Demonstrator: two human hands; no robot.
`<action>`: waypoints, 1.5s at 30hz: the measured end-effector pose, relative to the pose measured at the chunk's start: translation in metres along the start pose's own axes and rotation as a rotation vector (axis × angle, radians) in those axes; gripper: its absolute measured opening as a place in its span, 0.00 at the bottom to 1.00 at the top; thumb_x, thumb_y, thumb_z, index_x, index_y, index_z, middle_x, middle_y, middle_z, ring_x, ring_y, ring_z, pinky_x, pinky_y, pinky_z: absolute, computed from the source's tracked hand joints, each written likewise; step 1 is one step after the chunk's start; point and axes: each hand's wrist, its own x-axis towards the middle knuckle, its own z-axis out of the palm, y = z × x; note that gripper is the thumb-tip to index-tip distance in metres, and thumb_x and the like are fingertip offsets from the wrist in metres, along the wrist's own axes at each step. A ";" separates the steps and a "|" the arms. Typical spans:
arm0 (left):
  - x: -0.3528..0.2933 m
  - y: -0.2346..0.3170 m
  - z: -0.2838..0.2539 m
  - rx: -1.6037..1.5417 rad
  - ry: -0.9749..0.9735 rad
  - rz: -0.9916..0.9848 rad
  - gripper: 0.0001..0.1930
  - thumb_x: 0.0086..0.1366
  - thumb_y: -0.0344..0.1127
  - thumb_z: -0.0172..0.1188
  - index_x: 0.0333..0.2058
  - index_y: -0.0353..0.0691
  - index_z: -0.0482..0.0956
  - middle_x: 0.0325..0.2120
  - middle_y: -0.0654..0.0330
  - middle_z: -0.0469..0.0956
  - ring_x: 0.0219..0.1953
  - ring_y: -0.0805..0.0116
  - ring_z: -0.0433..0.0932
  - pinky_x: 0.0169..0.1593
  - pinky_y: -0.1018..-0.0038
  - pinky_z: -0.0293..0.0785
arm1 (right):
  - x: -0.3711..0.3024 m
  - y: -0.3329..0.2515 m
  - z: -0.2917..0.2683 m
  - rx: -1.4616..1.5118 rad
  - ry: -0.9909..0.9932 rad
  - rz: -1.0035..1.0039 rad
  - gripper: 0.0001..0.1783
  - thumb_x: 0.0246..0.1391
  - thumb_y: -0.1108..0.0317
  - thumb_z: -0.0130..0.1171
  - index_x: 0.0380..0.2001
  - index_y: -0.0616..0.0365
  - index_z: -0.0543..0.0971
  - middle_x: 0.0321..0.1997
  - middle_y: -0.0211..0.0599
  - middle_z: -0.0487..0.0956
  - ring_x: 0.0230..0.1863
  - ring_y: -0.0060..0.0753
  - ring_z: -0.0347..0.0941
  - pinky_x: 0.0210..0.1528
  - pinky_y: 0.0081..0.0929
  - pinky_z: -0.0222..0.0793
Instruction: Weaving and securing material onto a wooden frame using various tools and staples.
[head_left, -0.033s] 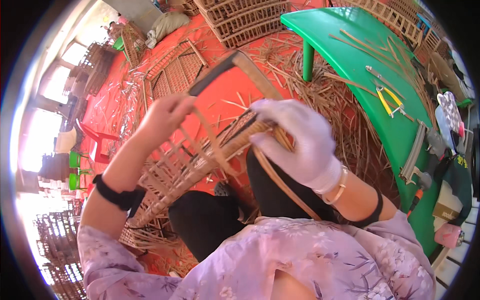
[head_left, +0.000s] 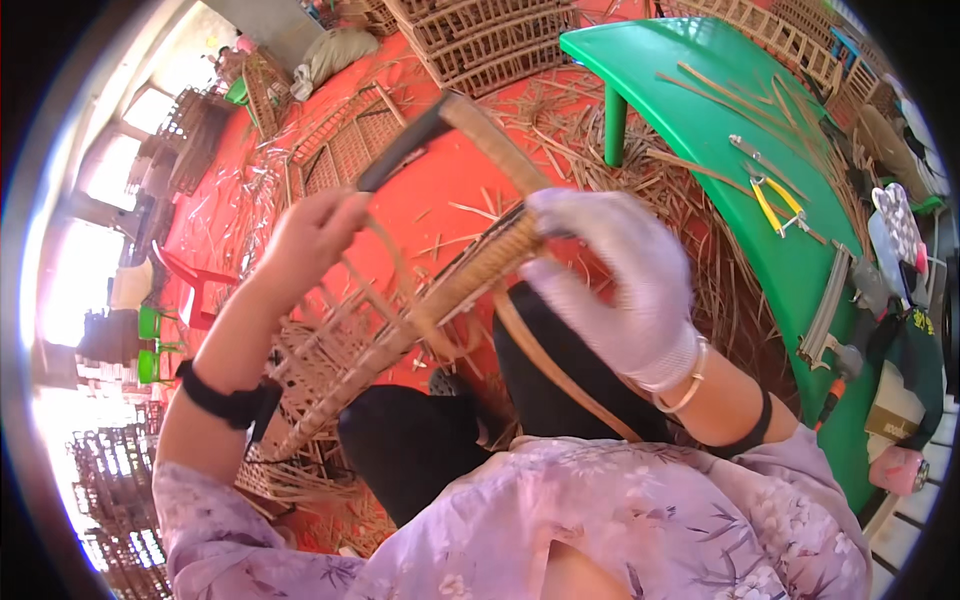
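A woven rattan basket frame (head_left: pixel 335 385) leans across my knees, its rim (head_left: pixel 485 262) wrapped in tan strip. From it rises a square handle (head_left: pixel 492 142) with one dark-wrapped side. My bare left hand (head_left: pixel 318 238) is closed on a thin rattan strip (head_left: pixel 395 255) that curves down to the rim. My right hand (head_left: pixel 625 285), in a pale glove, is blurred; its thumb and fingers are spread at the rim's right end, where the handle's foot meets it. Another flat strip (head_left: pixel 555 370) hangs from there over my dark trouser leg.
On the right, a green table (head_left: pixel 690 100) bears loose strips, yellow-handled pliers (head_left: pixel 775 205) and a hammer (head_left: pixel 835 370). Stacked rattan baskets (head_left: pixel 485 45) stand at the back. Offcuts (head_left: pixel 700 260) litter the red floor. A red chair (head_left: pixel 195 290) stands at left.
My right hand has moved slightly right and its fingers have parted from the rim. My left hand has shifted left and a little lower, and the handle has swung left with the frame.
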 end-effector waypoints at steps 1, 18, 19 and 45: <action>-0.005 -0.006 -0.017 -0.022 0.025 -0.013 0.19 0.70 0.48 0.52 0.34 0.35 0.77 0.20 0.65 0.69 0.25 0.74 0.69 0.29 0.72 0.67 | 0.006 0.000 -0.012 0.000 0.045 -0.036 0.21 0.45 0.70 0.69 0.45 0.59 0.78 0.37 0.40 0.81 0.37 0.40 0.79 0.40 0.32 0.75; -0.187 -0.112 -0.086 -0.817 0.942 -0.076 0.16 0.72 0.45 0.48 0.43 0.37 0.76 0.31 0.63 0.76 0.31 0.75 0.75 0.32 0.77 0.73 | 0.034 0.055 0.045 -0.020 -0.449 0.034 0.10 0.51 0.68 0.65 0.37 0.57 0.80 0.35 0.40 0.81 0.35 0.38 0.80 0.40 0.33 0.75; -0.196 -0.115 -0.087 -0.841 1.026 -0.065 0.16 0.72 0.44 0.49 0.44 0.37 0.76 0.32 0.63 0.76 0.33 0.75 0.76 0.33 0.77 0.74 | 0.036 0.064 0.052 -0.059 -0.540 0.048 0.08 0.53 0.65 0.64 0.36 0.55 0.80 0.33 0.37 0.81 0.35 0.39 0.79 0.40 0.33 0.74; -0.324 -0.227 -0.080 -0.591 1.290 -0.522 0.16 0.72 0.44 0.49 0.45 0.37 0.76 0.31 0.63 0.76 0.32 0.75 0.76 0.33 0.77 0.74 | 0.007 0.268 0.291 -0.207 -0.741 0.439 0.20 0.57 0.58 0.58 0.52 0.50 0.78 0.49 0.41 0.79 0.48 0.42 0.77 0.54 0.34 0.72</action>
